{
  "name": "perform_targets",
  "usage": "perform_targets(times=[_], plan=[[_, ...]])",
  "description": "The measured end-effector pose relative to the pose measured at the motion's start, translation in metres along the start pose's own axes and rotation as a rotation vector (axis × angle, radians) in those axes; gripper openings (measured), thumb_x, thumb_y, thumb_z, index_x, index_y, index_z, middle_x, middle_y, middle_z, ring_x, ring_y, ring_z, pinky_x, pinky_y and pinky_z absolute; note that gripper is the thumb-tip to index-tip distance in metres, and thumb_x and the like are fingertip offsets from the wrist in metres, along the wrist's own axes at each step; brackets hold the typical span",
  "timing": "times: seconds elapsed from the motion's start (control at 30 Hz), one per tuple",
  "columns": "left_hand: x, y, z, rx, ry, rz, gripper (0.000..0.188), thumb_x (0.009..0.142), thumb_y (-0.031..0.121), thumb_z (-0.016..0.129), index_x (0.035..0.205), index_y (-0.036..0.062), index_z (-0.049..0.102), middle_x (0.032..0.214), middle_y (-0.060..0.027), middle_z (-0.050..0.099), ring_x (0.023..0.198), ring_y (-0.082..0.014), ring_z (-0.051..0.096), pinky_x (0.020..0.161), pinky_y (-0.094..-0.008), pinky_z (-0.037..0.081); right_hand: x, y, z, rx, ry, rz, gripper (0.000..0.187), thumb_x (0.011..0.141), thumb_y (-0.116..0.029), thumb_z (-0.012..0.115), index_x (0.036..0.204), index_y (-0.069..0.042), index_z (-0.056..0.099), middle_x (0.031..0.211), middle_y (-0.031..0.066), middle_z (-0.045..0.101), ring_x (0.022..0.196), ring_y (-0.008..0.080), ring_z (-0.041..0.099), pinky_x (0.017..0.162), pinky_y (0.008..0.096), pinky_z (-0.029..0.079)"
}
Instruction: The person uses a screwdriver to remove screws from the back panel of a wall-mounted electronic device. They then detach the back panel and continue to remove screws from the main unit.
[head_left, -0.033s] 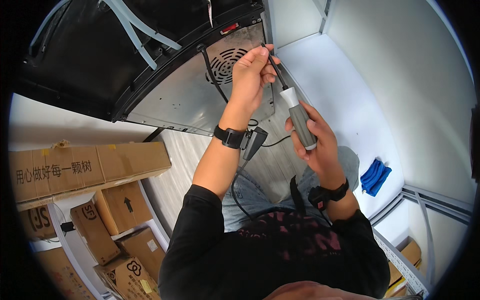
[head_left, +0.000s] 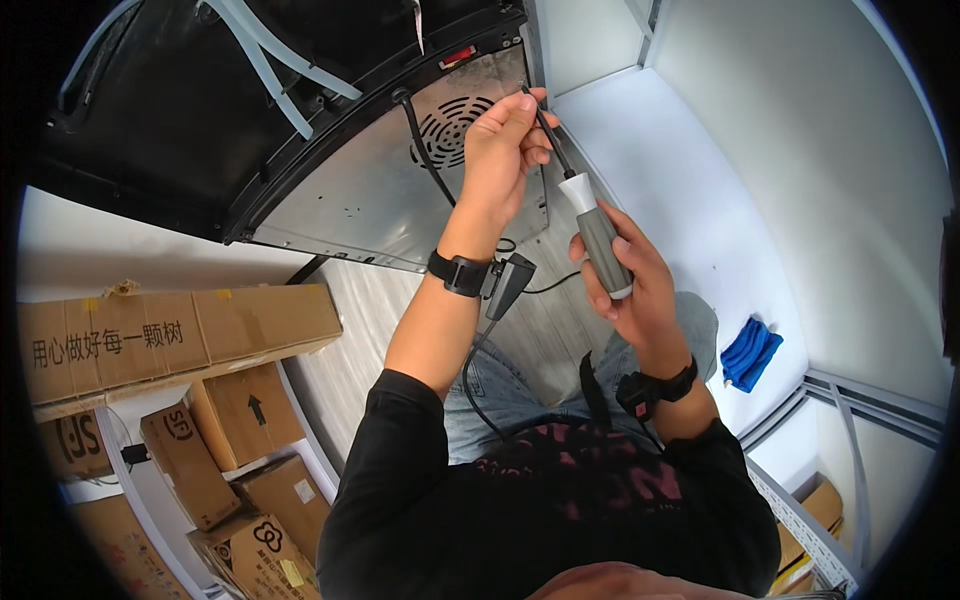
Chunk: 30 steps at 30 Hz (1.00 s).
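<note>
A screwdriver (head_left: 603,245) with a grey and white handle and a dark shaft slants up and to the left. My right hand (head_left: 645,290) is closed around its handle. Near the tip, the fingers of my left hand (head_left: 503,140) pinch the shaft; whether they also hold something small there, such as a screw, I cannot tell. Just beyond the left hand stands a machine's metal panel (head_left: 340,205) with a round slotted vent (head_left: 452,128). The tip is close to the panel's right edge, and the fingers partly hide contact there. A black cable (head_left: 424,155) runs down the panel.
The machine's black upper body (head_left: 170,130), with pale tubes (head_left: 262,60), fills the upper left. Cardboard boxes (head_left: 250,410) stand at the lower left, a long one (head_left: 265,322) on top. A blue cloth (head_left: 750,353) lies on the white surface (head_left: 690,190) at the right.
</note>
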<state>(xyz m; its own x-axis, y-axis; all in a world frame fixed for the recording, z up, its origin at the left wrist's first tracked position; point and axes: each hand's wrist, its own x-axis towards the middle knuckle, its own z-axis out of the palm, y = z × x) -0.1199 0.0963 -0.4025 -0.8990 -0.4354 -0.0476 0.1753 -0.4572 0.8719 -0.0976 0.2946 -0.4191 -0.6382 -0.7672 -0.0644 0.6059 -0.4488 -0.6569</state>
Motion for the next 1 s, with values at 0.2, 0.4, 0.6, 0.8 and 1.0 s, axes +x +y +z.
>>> perform_targets(times=[0.2,0.4,0.6,0.8,1.0], plan=[[0.002,-0.004,0.004,-0.023,0.013,0.011,0.025,0.094,0.02,0.052,0.109,0.0015,0.058,0.08,-0.0054,0.065,0.059,-0.0077,0.056,0.051,-0.0209,0.045,0.0,-0.008,-0.003,0.013,0.007,0.028,0.053,0.095,-0.024,0.039,0.138,0.004,0.027,0.097,0.0193,0.054,0.046,0.0096,0.047,0.036,0.0199,0.034],[0.002,-0.004,0.002,-0.03,0.02,0.017,0.024,0.094,0.02,0.052,0.109,0.0016,0.058,0.081,-0.0054,0.065,0.058,-0.008,0.056,0.051,-0.0206,0.047,0.001,-0.011,-0.003,0.026,0.008,0.036,0.052,0.095,-0.023,0.04,0.137,0.004,0.029,0.097,0.0187,0.054,0.046,0.0093,0.047,0.036,0.0197,0.034],[0.0,0.001,0.005,0.013,0.006,-0.014,0.023,0.093,0.021,0.054,0.103,0.0006,0.059,0.08,-0.0067,0.063,0.057,-0.011,0.061,0.048,-0.0204,0.049,-0.001,-0.022,0.006,-0.304,0.123,-0.005,0.047,0.089,-0.012,0.049,0.134,-0.003,0.039,0.097,0.0134,0.055,0.05,0.0095,0.048,0.04,0.0194,0.036],[-0.003,0.009,0.01,0.107,0.015,-0.071,0.022,0.093,0.021,0.055,0.098,0.0001,0.059,0.077,-0.0075,0.062,0.056,-0.0123,0.061,0.049,-0.0208,0.051,0.001,-0.017,0.003,-1.276,0.115,-0.585,0.05,0.082,-0.004,0.061,0.13,-0.009,0.046,0.093,0.0077,0.054,0.075,0.0131,0.054,0.054,0.0214,0.045],[0.005,0.002,0.006,0.063,-0.013,-0.03,0.021,0.092,0.02,0.057,0.095,0.0,0.06,0.075,-0.008,0.064,0.057,-0.0141,0.063,0.051,-0.0213,0.052,-0.006,-0.014,0.01,-0.334,0.199,-0.133,0.052,0.084,-0.005,0.059,0.132,-0.005,0.038,0.094,0.0107,0.054,0.071,0.0175,0.056,0.053,0.0267,0.048]])
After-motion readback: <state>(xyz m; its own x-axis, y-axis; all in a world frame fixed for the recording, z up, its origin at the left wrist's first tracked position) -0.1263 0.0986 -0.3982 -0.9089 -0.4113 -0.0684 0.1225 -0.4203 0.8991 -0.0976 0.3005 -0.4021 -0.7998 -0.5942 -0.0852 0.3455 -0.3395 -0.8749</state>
